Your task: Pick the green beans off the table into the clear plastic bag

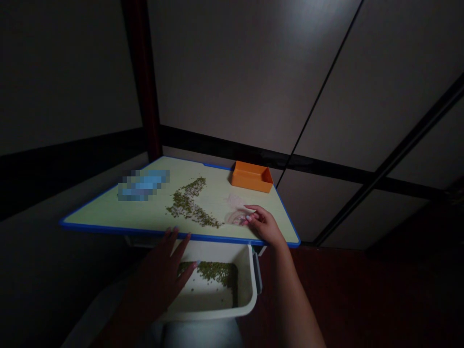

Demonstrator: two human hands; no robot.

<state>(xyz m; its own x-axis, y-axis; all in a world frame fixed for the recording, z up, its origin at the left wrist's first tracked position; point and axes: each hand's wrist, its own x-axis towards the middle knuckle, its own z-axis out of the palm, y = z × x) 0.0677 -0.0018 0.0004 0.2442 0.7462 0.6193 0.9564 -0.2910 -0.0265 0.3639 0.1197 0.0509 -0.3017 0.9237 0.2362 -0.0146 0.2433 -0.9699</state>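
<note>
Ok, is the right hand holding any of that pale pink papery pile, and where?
Cannot tell: the right hand has fingertips at the pale pink papery pile; no held piece shows.

This looks like a room in a home; panelled walls (pixel 246 72), a dark wooden post (pixel 143 72), a reddish wood floor (pixel 326 290).

Left hand (pixel 157 273) and right hand (pixel 266 225): slender, with long tapering fingers. Fingernails (pixel 248 218) painted a pale lilac, apparently the same shade on both hands; finish too small to tell. Right forearm (pixel 295 295) bare down to the lower frame edge. Left forearm (pixel 134 314) mostly in shadow, detail lost. Pale rounded shape (pixel 199 334) at bottom edge: garment or not, cannot tell.
</note>
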